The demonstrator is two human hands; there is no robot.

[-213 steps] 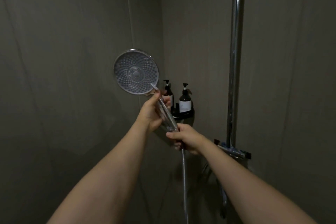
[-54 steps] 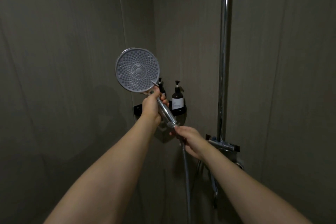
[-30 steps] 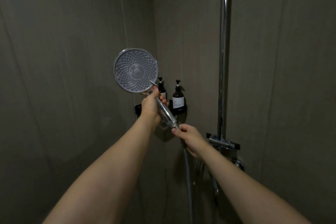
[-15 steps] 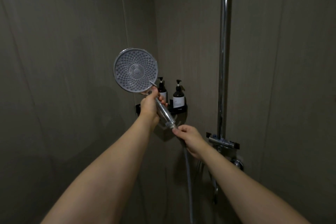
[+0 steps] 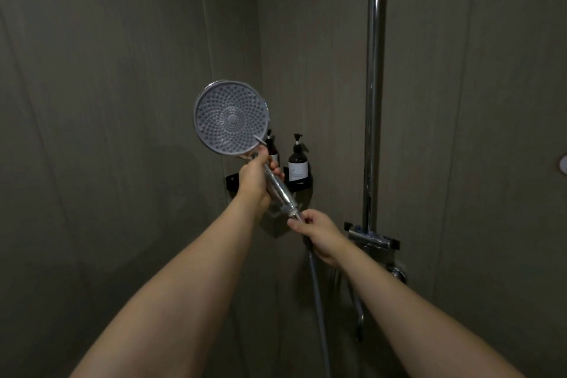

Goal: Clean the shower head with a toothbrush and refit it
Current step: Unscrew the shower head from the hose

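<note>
Shower head: a round, grey, nozzle-studded shower head with chrome rim and clear-and-chrome handle (image 5: 231, 118) sits left of frame centre, disc face turned toward the camera, handle slanting down to the right.
Left hand: the left hand (image 5: 255, 182) is wrapped around the upper handle just below the disc, fingers curled closed.
Right hand: the right hand (image 5: 319, 232) pinches the joint at the handle's lower end, thumb and forefinger closed on the connector; whether it is tightening or loosening cannot be told.
Hose: a grey flexible metal hose (image 5: 316, 294) hangs straight down from that joint toward the lower edge of the frame.
Surroundings: a chrome vertical riser pipe (image 5: 372, 92) stands right of centre with a chrome mixer valve (image 5: 369, 239) at its foot; two dark pump bottles (image 5: 297, 163) stand on a black corner shelf (image 5: 233, 182) behind the hands.
Handling, judged: the head looks light and rigid, top-heavy toward the wide disc; polished chrome and smooth clear plastic are likely slippery if wet.
Hold, judged: the handle just under the disc gives the best control; the threaded nut suits a fingertip twist only.
Care, judged: the nozzle face appears soft rubber and tolerates brushing; a cross-threaded joint would leak.
Toothbrush: none visible.
</note>
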